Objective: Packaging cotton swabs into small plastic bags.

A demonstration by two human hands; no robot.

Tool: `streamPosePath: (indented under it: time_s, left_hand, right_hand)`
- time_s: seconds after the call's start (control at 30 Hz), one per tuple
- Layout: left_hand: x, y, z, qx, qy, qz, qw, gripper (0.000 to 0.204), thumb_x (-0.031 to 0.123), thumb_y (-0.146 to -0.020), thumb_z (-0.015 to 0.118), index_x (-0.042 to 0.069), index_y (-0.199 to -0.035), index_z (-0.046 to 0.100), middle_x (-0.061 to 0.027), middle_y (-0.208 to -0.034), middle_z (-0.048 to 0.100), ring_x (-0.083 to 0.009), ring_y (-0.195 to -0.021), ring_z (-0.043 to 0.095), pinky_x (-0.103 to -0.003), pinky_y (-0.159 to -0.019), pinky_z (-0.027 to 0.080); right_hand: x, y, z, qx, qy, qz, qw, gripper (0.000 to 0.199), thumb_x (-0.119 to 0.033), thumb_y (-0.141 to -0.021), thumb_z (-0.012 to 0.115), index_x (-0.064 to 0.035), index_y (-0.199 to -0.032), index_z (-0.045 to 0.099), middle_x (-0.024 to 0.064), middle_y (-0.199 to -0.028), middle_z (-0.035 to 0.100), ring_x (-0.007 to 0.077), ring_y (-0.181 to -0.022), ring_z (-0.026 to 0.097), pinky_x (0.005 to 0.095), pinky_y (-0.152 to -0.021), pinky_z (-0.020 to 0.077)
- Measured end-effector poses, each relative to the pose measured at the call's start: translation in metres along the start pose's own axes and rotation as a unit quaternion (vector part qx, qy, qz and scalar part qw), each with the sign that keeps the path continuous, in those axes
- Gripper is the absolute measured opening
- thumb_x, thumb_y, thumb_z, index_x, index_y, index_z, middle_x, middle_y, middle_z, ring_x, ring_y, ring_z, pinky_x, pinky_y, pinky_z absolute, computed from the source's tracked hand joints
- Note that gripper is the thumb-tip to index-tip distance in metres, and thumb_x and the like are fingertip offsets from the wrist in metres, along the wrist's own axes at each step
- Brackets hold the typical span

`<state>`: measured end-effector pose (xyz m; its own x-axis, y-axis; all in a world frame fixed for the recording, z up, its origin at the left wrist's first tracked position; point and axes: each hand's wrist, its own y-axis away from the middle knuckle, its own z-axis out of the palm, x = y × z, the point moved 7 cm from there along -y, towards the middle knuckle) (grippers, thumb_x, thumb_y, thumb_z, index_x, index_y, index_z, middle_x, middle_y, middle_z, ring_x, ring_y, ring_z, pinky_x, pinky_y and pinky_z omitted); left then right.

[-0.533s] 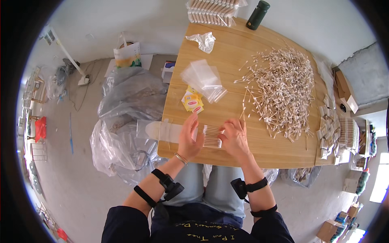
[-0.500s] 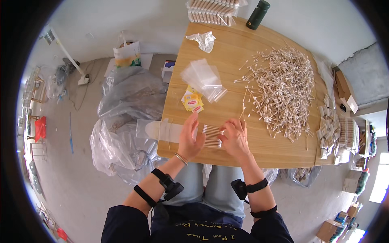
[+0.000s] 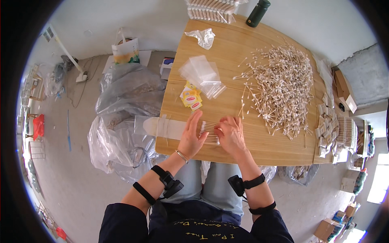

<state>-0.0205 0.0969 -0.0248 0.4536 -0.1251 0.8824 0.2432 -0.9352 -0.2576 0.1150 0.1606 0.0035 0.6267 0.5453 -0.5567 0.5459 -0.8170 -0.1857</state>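
Observation:
A small bundle of cotton swabs [image 3: 209, 132] lies near the front edge of the wooden table [image 3: 227, 52], squeezed between both hands. My left hand [image 3: 191, 137] presses its left end with flat fingers. My right hand [image 3: 231, 135] covers its right end. A big loose heap of cotton swabs [image 3: 281, 87] spreads over the table's right half. A stack of clear small plastic bags [image 3: 201, 74] lies left of centre, with yellow and red paper tags [image 3: 191, 98] just below it.
A dark green bottle [image 3: 258, 13] and rows of packed swabs [image 3: 212, 9] stand at the far edge, with a crumpled clear bag [image 3: 204, 37] nearby. Filled swab packets [image 3: 326, 130] pile at the right edge. Large plastic sacks [image 3: 121, 117] sit on the floor to the left.

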Motion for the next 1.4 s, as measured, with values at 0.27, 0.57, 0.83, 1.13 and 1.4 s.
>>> streamPosePath:
  time_s: [0.27,0.57,0.83,1.13,1.4]
  left_hand:
    - [0.001,-0.001,0.000,0.007,-0.026,0.020,0.999,0.076,-0.002,-0.071,0.074,0.003,-0.138,0.038,-0.0166,-0.140,0.043,-0.0341,-0.125,0.048,-0.037,-0.101,0.046]
    - [0.003,-0.001,-0.001,0.013,-0.030,0.022,0.999,0.076,-0.002,-0.071,0.075,0.002,-0.137,0.037,-0.0164,-0.140,0.044,-0.0335,-0.123,0.049,-0.037,-0.099,0.047]
    - [0.001,0.001,0.001,0.017,-0.031,0.026,0.999,0.075,-0.004,-0.072,0.073,0.002,-0.138,0.037,-0.0164,-0.140,0.044,-0.0329,-0.121,0.051,-0.037,-0.101,0.046]
    - [0.004,0.001,0.002,-0.009,0.001,-0.010,1.000,0.066,-0.001,-0.078,0.067,0.003,-0.138,0.039,-0.0178,-0.140,0.043,-0.0363,-0.128,0.044,-0.039,-0.105,0.041]
    - [0.011,0.000,0.007,-0.014,-0.073,0.028,0.997,0.056,0.004,-0.081,0.066,0.003,-0.133,0.044,-0.0173,-0.140,0.044,-0.0375,-0.126,0.045,-0.041,-0.103,0.042]
  right_hand:
    - [-0.011,-0.018,0.011,-0.119,0.089,0.031,0.988,0.006,-0.008,-0.073,0.069,-0.0058,-0.079,0.069,0.0092,-0.108,0.056,0.0308,-0.106,0.048,0.0420,-0.091,0.0419]
    - [-0.013,-0.018,0.013,-0.137,0.066,-0.053,0.987,0.012,-0.008,-0.075,0.066,-0.0053,-0.086,0.066,0.0097,-0.108,0.056,0.0311,-0.105,0.049,0.0422,-0.090,0.0433]
    - [-0.003,-0.011,0.001,-0.060,-0.040,-0.042,0.997,0.012,0.002,-0.076,0.062,-0.0039,-0.086,0.058,0.0122,-0.094,0.058,0.0336,-0.093,0.052,0.0425,-0.084,0.0440]
    - [0.036,0.003,0.003,0.008,-0.347,0.129,0.929,0.019,0.006,-0.088,0.055,0.0016,-0.105,0.061,0.0099,-0.090,0.065,0.0164,-0.081,0.062,0.0300,-0.073,0.0505]
    - [0.053,0.016,-0.008,0.055,-0.372,0.189,0.907,0.013,-0.001,-0.091,0.057,0.0031,-0.102,0.062,0.0084,-0.087,0.067,0.0113,-0.076,0.061,0.0265,-0.070,0.0501]
